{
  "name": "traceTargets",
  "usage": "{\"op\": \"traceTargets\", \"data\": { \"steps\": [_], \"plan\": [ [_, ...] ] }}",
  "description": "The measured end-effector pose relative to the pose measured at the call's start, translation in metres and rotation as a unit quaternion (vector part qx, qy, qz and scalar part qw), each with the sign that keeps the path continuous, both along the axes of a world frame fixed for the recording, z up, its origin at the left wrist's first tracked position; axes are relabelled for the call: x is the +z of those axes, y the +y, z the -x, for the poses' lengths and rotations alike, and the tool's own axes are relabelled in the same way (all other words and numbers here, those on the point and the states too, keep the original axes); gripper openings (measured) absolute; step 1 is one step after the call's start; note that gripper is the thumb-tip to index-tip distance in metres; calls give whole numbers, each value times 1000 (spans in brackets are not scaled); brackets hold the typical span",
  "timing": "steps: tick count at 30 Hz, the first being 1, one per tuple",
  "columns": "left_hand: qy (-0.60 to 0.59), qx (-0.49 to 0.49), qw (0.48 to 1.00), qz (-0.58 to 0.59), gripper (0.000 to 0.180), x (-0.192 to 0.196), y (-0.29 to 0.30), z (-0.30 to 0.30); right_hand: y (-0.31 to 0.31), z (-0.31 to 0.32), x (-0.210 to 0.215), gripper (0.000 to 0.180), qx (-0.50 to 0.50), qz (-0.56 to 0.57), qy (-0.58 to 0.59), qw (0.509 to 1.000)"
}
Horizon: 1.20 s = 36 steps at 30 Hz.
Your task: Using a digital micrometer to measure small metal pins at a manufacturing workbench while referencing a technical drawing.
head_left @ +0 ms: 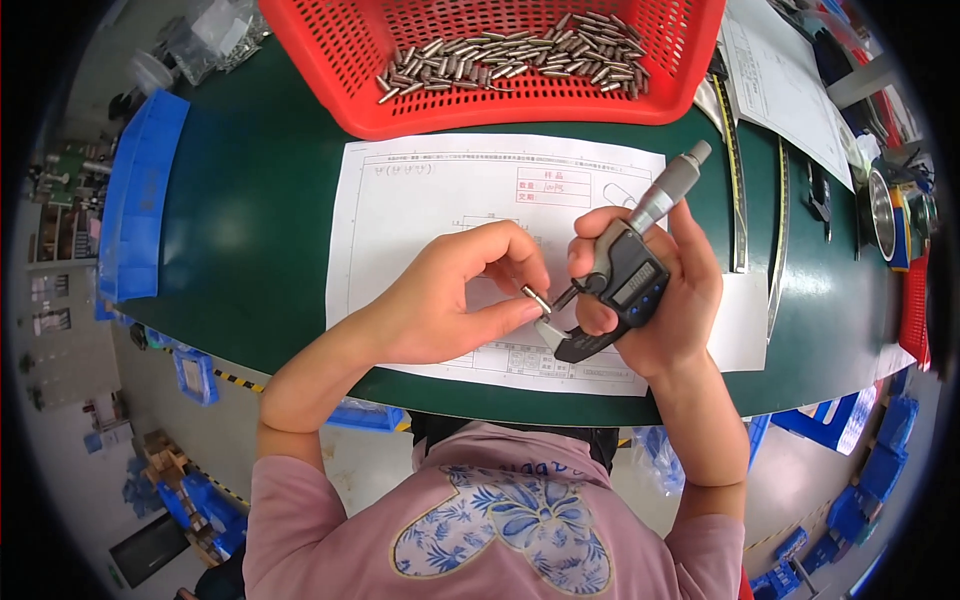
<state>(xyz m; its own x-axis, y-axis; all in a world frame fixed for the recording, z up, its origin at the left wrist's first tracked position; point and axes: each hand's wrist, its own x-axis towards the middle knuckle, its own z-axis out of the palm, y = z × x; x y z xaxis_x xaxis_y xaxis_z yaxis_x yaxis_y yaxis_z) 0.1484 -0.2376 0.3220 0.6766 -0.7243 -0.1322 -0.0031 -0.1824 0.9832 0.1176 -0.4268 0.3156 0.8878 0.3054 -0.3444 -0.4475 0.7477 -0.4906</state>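
Between the thumb and fingers of my left hand (440,295) is a small metal pin (535,297), its end at the jaws of a digital micrometer. My right hand (680,290) is wrapped round the micrometer (632,275), which has a dark frame, a small display and a silver thimble pointing up and to the right. Whether the pin touches both measuring faces I cannot tell. Beneath both hands lies a printed drawing sheet (400,200) with a red-lined box. Beyond it a red perforated basket (400,125) holds many similar metal pins (520,60).
The green table (250,250) carries a blue bin (145,195) at the left and clear plastic bags (215,40) at the far left. On the right are steel rulers (735,180), more paper (785,90), a caliper-like tool (818,195) and a round metal dish (880,210).
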Motion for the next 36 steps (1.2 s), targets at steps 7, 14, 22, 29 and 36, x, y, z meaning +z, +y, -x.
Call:
{"op": "traceTargets", "data": {
  "steps": [7,14,22,29,36],
  "plan": [
    [49,30,998,29,15,-6,0,5,2,1,1,70,-7,2,-2,1000],
    [65,27,997,37,15,-5,-2,6,0,1,2,69,-1,4,-13,1000],
    [105,28,991,79,15,-5,-1,7,0,1,-1,67,1,4,-10,1000],
    [165,46,980,106,14,-8,2,6,2,1,-1,67,-1,16,-15,1000],
    [173,46,979,98,14,-9,0,10,3,2,2,67,1,-1,2,1000]
  ]
}}
